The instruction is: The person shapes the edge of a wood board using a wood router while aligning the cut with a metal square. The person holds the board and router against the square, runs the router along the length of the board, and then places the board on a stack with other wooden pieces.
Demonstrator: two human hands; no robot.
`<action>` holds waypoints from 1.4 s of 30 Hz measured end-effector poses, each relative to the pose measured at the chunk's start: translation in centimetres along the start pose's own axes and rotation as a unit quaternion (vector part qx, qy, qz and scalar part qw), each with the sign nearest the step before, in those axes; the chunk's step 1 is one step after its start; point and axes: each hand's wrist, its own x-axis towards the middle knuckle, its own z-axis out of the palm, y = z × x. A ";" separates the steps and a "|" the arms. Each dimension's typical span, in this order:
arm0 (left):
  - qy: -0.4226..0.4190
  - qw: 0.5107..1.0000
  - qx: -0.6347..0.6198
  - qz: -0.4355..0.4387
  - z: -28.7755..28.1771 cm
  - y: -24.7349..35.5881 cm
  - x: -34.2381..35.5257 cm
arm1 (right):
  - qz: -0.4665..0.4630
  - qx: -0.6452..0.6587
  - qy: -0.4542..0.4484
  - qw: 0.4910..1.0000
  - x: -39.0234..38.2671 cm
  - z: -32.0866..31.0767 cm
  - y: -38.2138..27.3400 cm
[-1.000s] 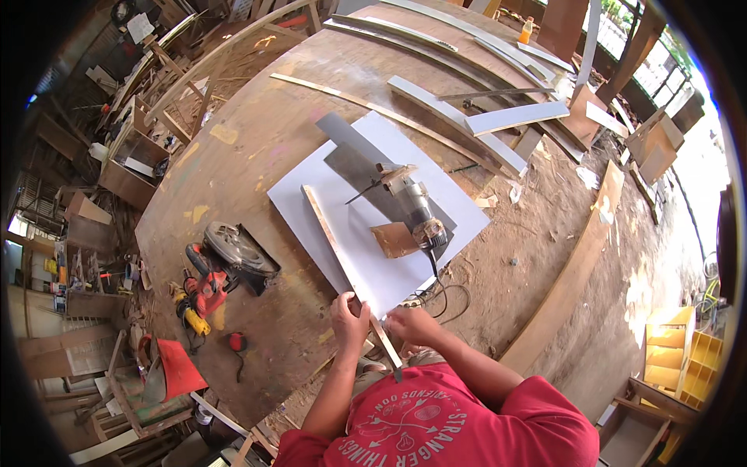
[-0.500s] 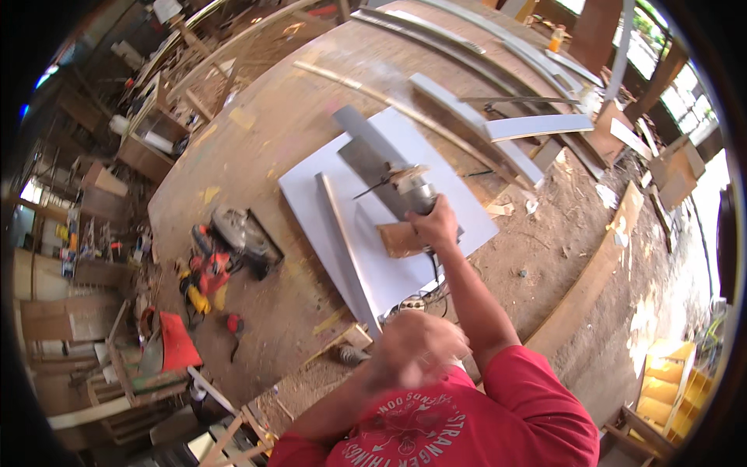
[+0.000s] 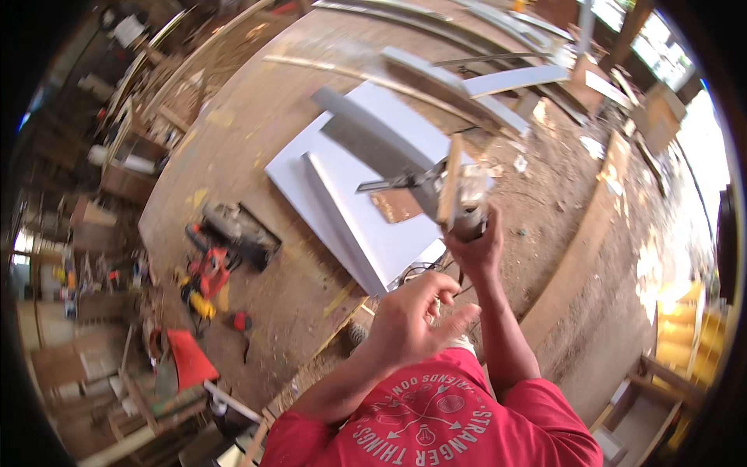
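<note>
My right hand [image 3: 476,249] grips a silver power router [image 3: 471,194], raised above the right part of a white board [image 3: 296,175], with a wooden piece [image 3: 451,175] at its base. My left hand [image 3: 412,319] is in the air below the board's near corner, fingers loosely curved and apart, holding nothing. A narrow strip [image 3: 338,222] lies along the board's left side. Grey panel pieces [image 3: 346,136] and a small brown piece [image 3: 393,208] lie on the board, partly behind the router. The router's cord is partly hidden.
A circular saw [image 3: 241,237], red and yellow power tools [image 3: 198,300] and a small red object [image 3: 241,321] lie on the worktable [image 3: 233,140] at left. Long strips [image 3: 490,121] lie across its back. Wooden furniture and offcuts crowd the left; yellow shelving [image 3: 677,327] stands at right.
My hands have left the narrow strip. My right hand has taken hold of the router and lifted and turned it; my left hand has risen away, fingers apart.
</note>
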 end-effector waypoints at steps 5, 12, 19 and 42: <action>-0.020 0.982 -0.189 0.019 2.2 -7.9 -1.5 | -0.085 -0.091 0.012 0.992 -6.7 -1.8 -6.0; 0.053 0.921 -0.366 -0.125 -0.6 -5.9 -5.6 | -0.203 -0.210 0.003 0.956 -15.0 -2.9 -12.2; -0.031 0.780 -0.586 -0.218 -2.4 -8.0 -9.7 | -0.116 -0.028 0.034 0.992 -30.1 -2.1 -14.2; -0.159 0.896 0.017 0.414 7.2 8.5 -13.4 | -0.167 0.061 0.170 0.969 -23.4 -18.8 -10.0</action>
